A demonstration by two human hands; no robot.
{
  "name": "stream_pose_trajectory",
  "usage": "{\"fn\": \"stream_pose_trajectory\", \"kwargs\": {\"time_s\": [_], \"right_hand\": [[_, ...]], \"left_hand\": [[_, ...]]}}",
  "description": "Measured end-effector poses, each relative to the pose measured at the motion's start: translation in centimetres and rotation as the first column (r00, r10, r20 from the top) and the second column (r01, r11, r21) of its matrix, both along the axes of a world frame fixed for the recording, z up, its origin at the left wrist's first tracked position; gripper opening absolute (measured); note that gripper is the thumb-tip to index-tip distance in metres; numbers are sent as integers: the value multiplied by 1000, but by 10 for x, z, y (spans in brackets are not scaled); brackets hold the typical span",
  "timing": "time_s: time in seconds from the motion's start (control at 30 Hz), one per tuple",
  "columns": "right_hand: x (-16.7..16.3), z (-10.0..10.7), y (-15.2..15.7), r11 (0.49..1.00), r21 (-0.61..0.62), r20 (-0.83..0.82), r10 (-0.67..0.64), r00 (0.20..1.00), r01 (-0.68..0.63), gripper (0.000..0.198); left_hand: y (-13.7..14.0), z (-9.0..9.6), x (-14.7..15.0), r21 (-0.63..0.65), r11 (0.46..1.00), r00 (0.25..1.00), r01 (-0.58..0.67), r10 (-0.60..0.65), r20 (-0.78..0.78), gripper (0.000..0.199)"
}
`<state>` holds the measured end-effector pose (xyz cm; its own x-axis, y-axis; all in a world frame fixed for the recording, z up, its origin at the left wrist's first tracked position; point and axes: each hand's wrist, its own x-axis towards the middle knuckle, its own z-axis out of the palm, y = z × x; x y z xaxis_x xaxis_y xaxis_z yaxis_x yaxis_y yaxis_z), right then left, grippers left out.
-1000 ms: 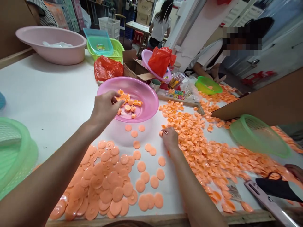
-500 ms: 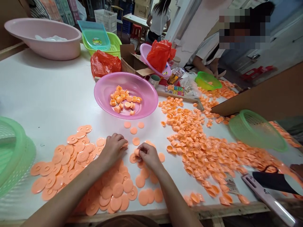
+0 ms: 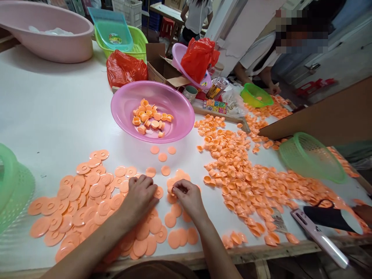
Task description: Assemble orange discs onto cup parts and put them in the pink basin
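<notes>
My left hand is closed, its bent fingers at the edge of a flat orange disc with a ring on it. Below and left of it spreads a pile of similar orange discs. My right hand pinches thumb and fingertips together over more discs; what lies between the tips is too small to make out. Beyond both hands stands a pink basin holding several orange cap-like pieces. On the right lies a heap of small orange cups.
A green mesh basket sits behind the heap, another basket at the left edge. A phone lies front right. Red bags and a cardboard box stand behind the basin. A co-worker's hand is by a green bowl.
The small orange cup seen in my right fingertips earlier no longer shows clearly. My left hand has drawn slightly nearer, exposing a disc beyond its fingers. The whole view has shifted slightly.
</notes>
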<state>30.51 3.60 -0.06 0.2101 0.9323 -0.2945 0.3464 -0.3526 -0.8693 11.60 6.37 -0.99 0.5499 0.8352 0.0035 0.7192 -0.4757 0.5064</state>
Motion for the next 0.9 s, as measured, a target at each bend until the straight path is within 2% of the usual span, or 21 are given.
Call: {"fn": "stream_pose_trajectory", "kwargs": {"time_s": [0.1,0.27,0.33,0.4,0.47,0.53,0.6,0.63,0.83,0.9], "right_hand": [[-15,-1,2,997,31,83,73,994,-76,9],[-39,-8,9,985,55,262,146,954,-165,15],[-41,-9,11,978,48,304,178,936,-202,18],[-41,-8,12,972,42,334,206,920,-233,19],[-39,-6,12,967,39,353,223,909,-252,19],[-39,-5,11,965,36,368,230,901,-261,19],[-39,-4,9,962,34,378,237,895,-269,20],[-40,-5,8,961,36,384,239,892,-273,20],[-53,-10,-1,974,104,437,137,889,-202,18],[-53,-10,2,975,95,421,145,895,-203,18]], "left_hand": [[-4,-4,-10,-10,1000,999,-28,29,24,5],[-4,-13,-9,-23,999,994,-43,45,102,8],[-1,-9,-9,-60,997,993,-44,50,110,10],[4,-2,-11,-151,987,990,-48,67,127,10],[11,6,-10,-311,947,977,-80,136,162,13],[17,12,-7,-469,872,959,-141,238,155,17],[19,13,0,-554,807,943,-204,313,109,11],[19,12,4,-567,792,940,-226,331,88,8],[12,-1,9,-609,766,906,-207,385,177,16],[9,-5,7,-574,793,913,-206,367,179,17]]}}
